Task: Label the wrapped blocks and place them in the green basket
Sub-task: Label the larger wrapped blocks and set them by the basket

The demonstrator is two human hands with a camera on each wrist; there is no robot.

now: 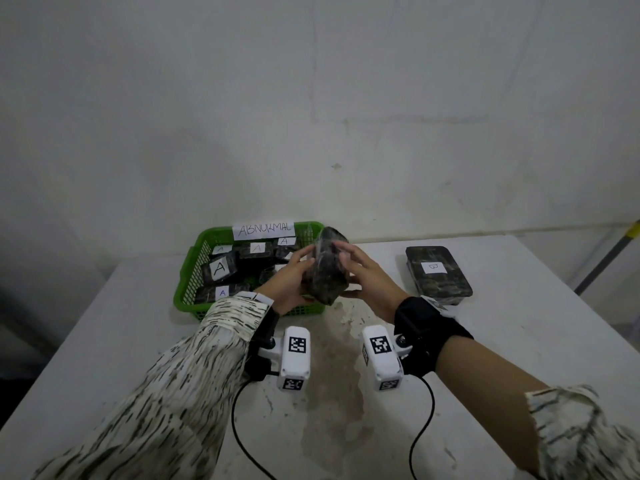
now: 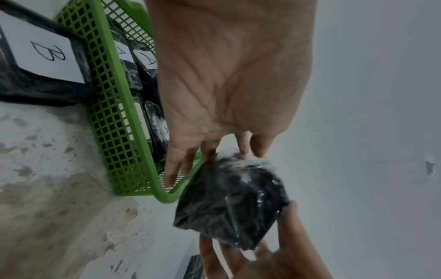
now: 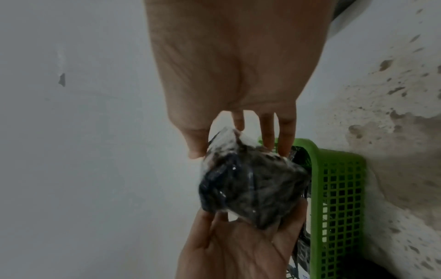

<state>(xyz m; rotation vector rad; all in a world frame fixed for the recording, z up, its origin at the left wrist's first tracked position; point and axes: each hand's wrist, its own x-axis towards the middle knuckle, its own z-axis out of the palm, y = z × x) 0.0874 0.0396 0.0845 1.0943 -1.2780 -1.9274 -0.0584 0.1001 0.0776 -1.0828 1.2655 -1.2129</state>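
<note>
I hold a dark block wrapped in clear film (image 1: 325, 268) up on end between both hands, just above the right front corner of the green basket (image 1: 188, 271). My left hand (image 1: 298, 277) grips its left side, thumb underneath. My right hand (image 1: 358, 271) holds the right side, fingers spread over the film and thumb low. No label shows on this block. The left wrist view shows the block (image 2: 233, 203) at my fingertips. In the right wrist view the block (image 3: 250, 185) sits between both hands. Several blocks marked "A" (image 1: 220, 268) lie in the basket.
A paper sign reading "ABNORMAL" (image 1: 265, 230) hangs on the basket's back rim. A larger wrapped block with a "B" label (image 1: 438, 273) lies on the white table (image 1: 536, 341) to the right. A wall stands close behind. Two cables trail from my wrist cameras over the stained table front.
</note>
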